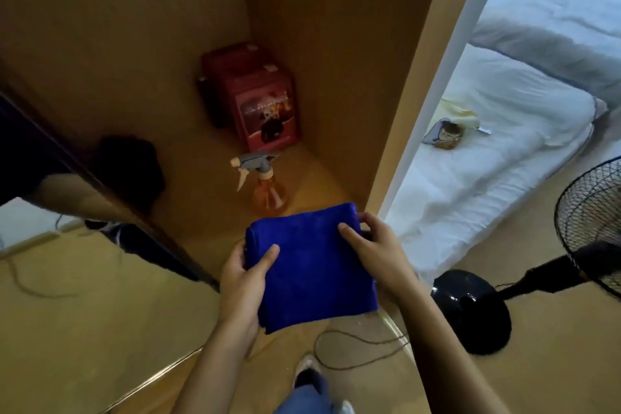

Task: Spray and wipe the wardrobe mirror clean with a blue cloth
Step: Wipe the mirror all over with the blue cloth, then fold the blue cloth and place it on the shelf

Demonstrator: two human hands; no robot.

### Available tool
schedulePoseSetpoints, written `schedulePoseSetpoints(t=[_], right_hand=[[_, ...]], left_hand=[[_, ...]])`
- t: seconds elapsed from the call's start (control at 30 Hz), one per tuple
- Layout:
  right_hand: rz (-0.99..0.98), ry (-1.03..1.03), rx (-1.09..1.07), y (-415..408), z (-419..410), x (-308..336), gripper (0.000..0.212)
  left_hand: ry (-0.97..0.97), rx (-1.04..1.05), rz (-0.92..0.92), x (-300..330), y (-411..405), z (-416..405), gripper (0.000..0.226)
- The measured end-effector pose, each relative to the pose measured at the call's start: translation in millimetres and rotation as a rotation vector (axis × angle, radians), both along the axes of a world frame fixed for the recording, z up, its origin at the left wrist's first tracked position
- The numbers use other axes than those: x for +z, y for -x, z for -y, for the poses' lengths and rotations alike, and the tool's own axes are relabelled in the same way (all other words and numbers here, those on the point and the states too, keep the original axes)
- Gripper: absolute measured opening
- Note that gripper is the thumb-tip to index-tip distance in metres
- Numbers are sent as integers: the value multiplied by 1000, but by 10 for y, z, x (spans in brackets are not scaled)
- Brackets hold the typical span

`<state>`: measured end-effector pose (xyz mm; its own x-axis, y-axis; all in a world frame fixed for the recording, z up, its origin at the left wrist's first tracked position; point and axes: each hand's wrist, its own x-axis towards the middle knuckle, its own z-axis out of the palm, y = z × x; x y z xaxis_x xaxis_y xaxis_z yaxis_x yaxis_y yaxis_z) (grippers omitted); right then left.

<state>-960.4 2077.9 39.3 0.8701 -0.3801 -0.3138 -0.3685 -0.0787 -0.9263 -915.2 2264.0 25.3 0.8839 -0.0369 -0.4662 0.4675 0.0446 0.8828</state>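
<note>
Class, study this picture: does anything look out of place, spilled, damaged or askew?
Nothing is spilled or damaged. The spray bottle stands upright on the wardrobe floor, and both hands hold the folded blue cloth. The only untidy thing is a loose cord looping across the floor near the person's foot.

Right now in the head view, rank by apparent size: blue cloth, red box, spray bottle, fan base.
1. Blue cloth, though it is nearest the camera, which inflates it.
2. Red box and fan base look about alike; not ranking them.
3. Spray bottle, smallest.
</note>
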Motion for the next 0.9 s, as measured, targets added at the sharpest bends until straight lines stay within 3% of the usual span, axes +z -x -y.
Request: schedulePoseSetpoints(t=[0.2, 0.33, 0.43, 0.9], right_hand=[[-54, 15, 1, -433, 35, -212, 26], [-83, 15, 38, -687, 48, -298, 25], [-123, -8, 36, -836, 41, -383, 33], [-197, 180, 197, -1431, 56, -660, 49]], left_hand=[[-20, 30, -26, -195, -353, 43, 21], [-46, 57, -69, -342, -550, 54, 45], [-75, 93, -78, -449, -665, 55, 48], [-513, 212, -74, -692, -996, 201, 60]])
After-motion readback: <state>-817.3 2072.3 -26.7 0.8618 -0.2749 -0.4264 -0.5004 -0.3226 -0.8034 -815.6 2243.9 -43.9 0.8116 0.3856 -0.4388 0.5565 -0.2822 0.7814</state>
